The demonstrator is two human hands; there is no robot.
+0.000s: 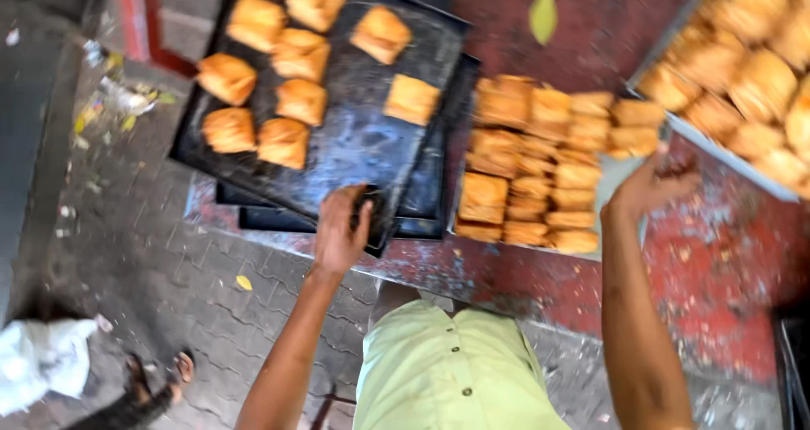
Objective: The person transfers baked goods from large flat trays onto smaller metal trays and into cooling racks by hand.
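Note:
My left hand grips the near edge of a black baking tray that carries several golden puff pastries. That tray sits tilted on top of other dark trays. My right hand reaches to the near right corner of a metal tray packed with rows of baked pastries; its fingers look curled on a small metal tool by the tray's edge, but blur hides the grip. I wear a light green shirt.
A third tray of pastries stands at the upper right on the red worn counter. A grey paved floor with litter lies at the left. Someone's sandalled foot and a white cloth show at the lower left.

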